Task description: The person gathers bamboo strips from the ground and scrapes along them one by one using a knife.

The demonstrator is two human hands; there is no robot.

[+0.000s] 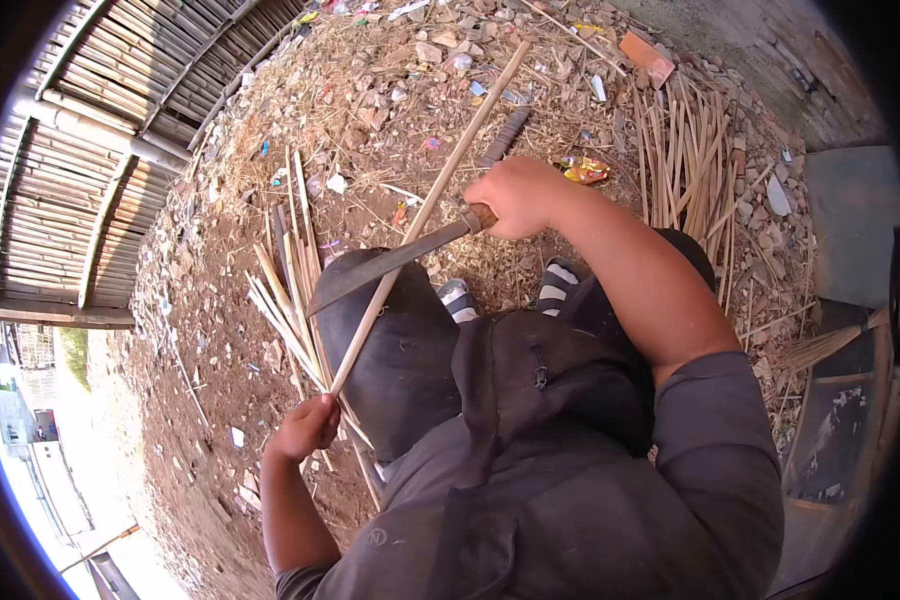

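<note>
My right hand (515, 198) is closed around the wooden handle of a long machete (385, 263). Its dark blade points left and crosses a bamboo strip (450, 165) above my bent left knee. The lower end of that long, pale strip is pinched in my left hand (305, 428); its upper end slants away to the upper right. Beside my left leg lies a loose pile of split bamboo strips (295, 270), some passing close by my left hand. Just beyond my right hand, a dark ribbed rod (506, 137) rests on the ground.
More bamboo strips (685, 160) lie stacked at the right, with a brick piece (647, 59) above them. A shiny wrapper (583, 170) is near my right wrist. A bamboo fence (100, 170) stands at left, a grey sheet (850, 225) at right. Stones and litter cover the dirt.
</note>
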